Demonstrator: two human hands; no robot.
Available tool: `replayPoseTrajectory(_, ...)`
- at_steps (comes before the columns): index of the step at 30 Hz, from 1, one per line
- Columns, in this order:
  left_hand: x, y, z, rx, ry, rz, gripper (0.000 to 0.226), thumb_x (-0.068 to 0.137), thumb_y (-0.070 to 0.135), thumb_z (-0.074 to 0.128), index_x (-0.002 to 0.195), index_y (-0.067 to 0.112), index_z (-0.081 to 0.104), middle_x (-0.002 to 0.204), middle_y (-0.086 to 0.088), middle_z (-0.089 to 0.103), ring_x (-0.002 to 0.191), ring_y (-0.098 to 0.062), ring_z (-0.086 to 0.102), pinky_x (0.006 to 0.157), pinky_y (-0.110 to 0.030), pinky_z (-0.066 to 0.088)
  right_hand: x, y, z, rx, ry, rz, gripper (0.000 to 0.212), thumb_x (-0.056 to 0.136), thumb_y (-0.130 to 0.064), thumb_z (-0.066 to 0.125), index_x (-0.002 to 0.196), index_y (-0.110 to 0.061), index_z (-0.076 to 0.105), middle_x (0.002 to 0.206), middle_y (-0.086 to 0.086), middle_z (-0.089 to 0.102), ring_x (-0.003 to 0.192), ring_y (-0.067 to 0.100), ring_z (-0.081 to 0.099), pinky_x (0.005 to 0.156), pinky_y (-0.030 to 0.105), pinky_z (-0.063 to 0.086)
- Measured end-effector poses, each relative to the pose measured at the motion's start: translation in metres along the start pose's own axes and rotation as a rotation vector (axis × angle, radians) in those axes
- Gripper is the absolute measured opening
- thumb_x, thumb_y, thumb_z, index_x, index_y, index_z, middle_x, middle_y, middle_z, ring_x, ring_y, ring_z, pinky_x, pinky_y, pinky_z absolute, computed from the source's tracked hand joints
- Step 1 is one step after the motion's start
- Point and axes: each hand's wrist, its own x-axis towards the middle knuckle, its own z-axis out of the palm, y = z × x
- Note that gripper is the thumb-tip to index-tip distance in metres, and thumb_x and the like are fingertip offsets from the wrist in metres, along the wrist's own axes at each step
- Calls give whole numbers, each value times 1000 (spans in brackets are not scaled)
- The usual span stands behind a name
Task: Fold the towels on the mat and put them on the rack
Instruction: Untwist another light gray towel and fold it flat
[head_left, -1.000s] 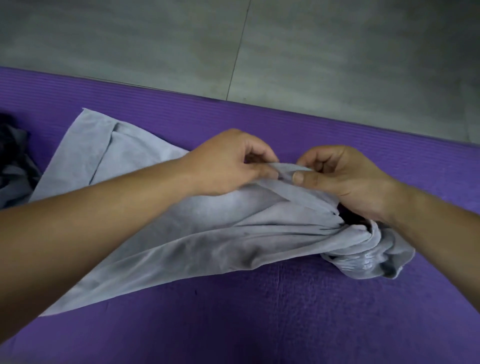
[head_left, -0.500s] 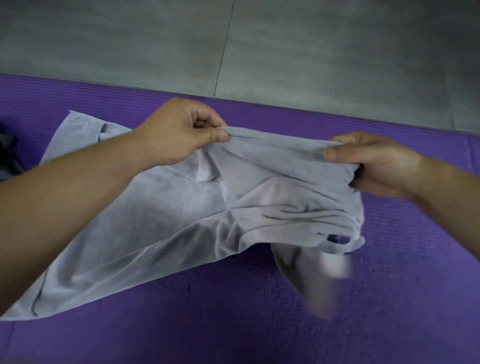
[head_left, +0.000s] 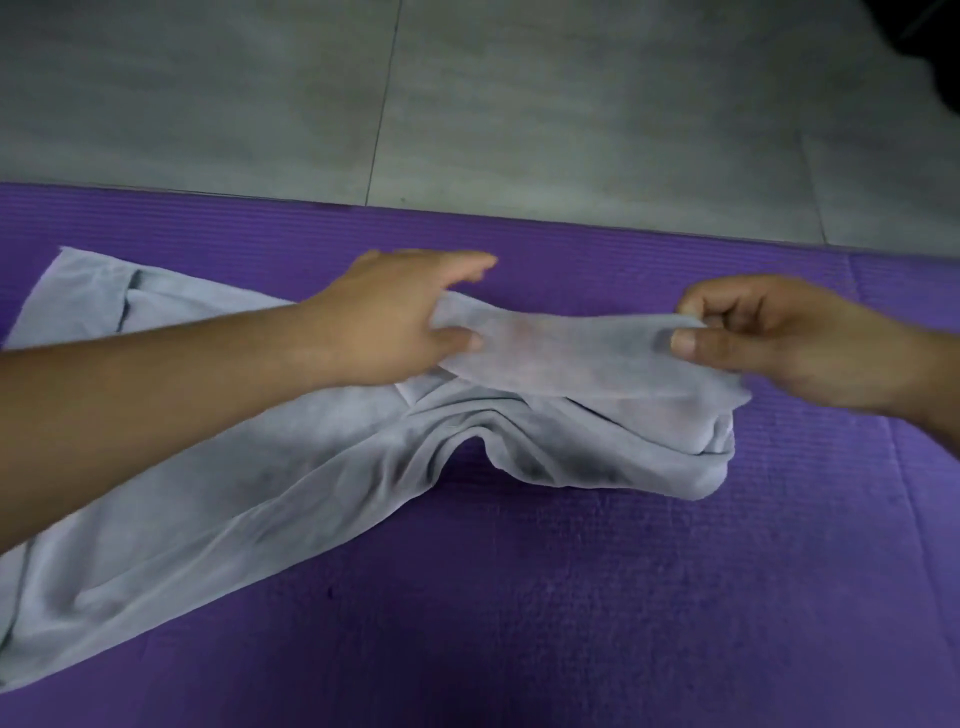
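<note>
A light grey towel (head_left: 218, 499) lies rumpled across the purple mat (head_left: 571, 597), running from the near left to the middle right. Its far edge is lifted and stretched between my two hands. My left hand (head_left: 400, 317) has its fingers stretched forward over the cloth, with the thumb under the edge. My right hand (head_left: 779, 338) pinches the other end of that edge between thumb and curled fingers. Below the lifted edge the cloth bunches in folds. No rack is in view.
Grey floor tiles (head_left: 519, 104) lie beyond the mat's far edge. A dark shape (head_left: 940, 47) fills the top right corner. Bare mat stretches in front of the towel and to its right.
My hands have spread further apart and dropped lower, pulling the towel's edge taut. My left hand's fingers have uncurled and reach forward. The hanging right part of the towel has settled on the mat.
</note>
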Motion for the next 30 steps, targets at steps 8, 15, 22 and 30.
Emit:
replayPoseTrajectory(8,47,98,22,-298,-177,284,14,94,33,70,102,23,75,93,11,75,89,-5,68,83,-30,50,-39,6,0,-38,-17,20,24,79,-36,75,75,-14,67,67,5,64,61,12,58,59,21,49)
replayPoseTrajectory(15,83,101,31,-451,-97,182,7,92,26,73,89,21,76,90,6,76,87,-10,69,87,-32,52,-78,40,-30,-513,-107,355,42,81,-64,63,87,-23,71,79,-10,71,72,6,66,69,29,56)
replayPoseTrajectory(22,117,118,60,-387,10,48,15,95,29,69,88,16,72,78,9,65,68,-4,54,70,-26,45,-131,106,-74,158,343,316,44,79,-46,81,93,-5,72,90,11,75,81,21,71,74,35,55)
replayPoseTrajectory(30,138,147,103,-524,-79,-14,13,91,30,74,85,18,74,72,12,64,63,1,54,62,-14,45,-148,179,-65,839,582,293,28,83,-17,69,107,-4,70,106,13,75,98,24,73,74,30,61)
